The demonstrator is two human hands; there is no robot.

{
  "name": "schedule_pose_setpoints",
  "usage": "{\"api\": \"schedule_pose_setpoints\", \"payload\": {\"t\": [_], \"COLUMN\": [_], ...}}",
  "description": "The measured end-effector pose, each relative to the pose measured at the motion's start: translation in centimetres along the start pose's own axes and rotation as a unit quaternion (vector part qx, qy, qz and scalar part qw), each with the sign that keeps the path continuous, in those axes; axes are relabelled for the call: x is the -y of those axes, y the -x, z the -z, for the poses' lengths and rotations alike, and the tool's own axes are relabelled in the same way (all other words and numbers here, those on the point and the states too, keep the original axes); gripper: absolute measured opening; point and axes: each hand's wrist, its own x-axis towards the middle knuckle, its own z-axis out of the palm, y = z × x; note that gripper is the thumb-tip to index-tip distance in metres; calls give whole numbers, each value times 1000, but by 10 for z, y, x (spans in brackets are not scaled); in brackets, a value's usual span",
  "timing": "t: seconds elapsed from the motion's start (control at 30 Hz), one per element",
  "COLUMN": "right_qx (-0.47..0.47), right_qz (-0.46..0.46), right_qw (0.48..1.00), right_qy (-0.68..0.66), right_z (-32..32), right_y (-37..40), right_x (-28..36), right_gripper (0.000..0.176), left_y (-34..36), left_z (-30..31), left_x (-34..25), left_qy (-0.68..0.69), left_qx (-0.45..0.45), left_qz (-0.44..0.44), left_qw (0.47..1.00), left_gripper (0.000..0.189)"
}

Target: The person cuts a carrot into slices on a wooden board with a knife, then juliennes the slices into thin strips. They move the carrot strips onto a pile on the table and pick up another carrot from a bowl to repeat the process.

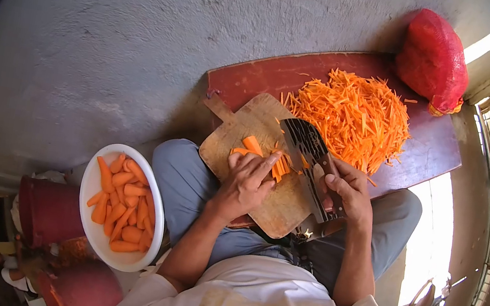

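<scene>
A wooden cutting board [283, 213] with a short handle lies across my lap. Cut carrot pieces [252, 144] rest on it, some sliced into sticks. My left hand [247, 182] presses its fingers on the carrot sticks [281, 168], holding them against the board. In my right hand [348, 192] is a cleaver [304, 138], gripped at its handle, its broad dark patterned blade just right of the sticks. Beyond the blade, a large heap of shredded carrot [353, 116] lies on a red bench.
The red bench [243, 82] runs along a grey wall. A red mesh sack [433, 58] stands at its far right end. At left, a white basin [160, 220] holds several whole carrots [121, 204]. Red containers [50, 212] stand farther left. A barred opening lets in light at right.
</scene>
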Motion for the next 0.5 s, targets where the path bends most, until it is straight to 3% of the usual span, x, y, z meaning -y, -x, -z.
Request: {"api": "schedule_pose_setpoints", "payload": {"t": [0.23,0.37,0.47,0.5], "right_qx": [36,37,29,20], "right_qz": [-55,-57,13,79], "right_qw": [990,973,941,920], "right_qy": [128,220,338,383], "right_z": [-16,-34,-36,-37], "right_y": [22,40,53,56], "right_x": [17,13,4,3], "right_gripper": [47,45,45,44], "left_y": [5,7,5,3], "left_z": [-9,-2,3,4], "left_x": [10,22,23,22], "left_qy": [37,-22,-39,-45], "left_qx": [-81,-107,-111,-103], "left_qz": [15,54,75,82], "left_qw": [996,993,990,990], "left_gripper": [80,76,77,77]}}
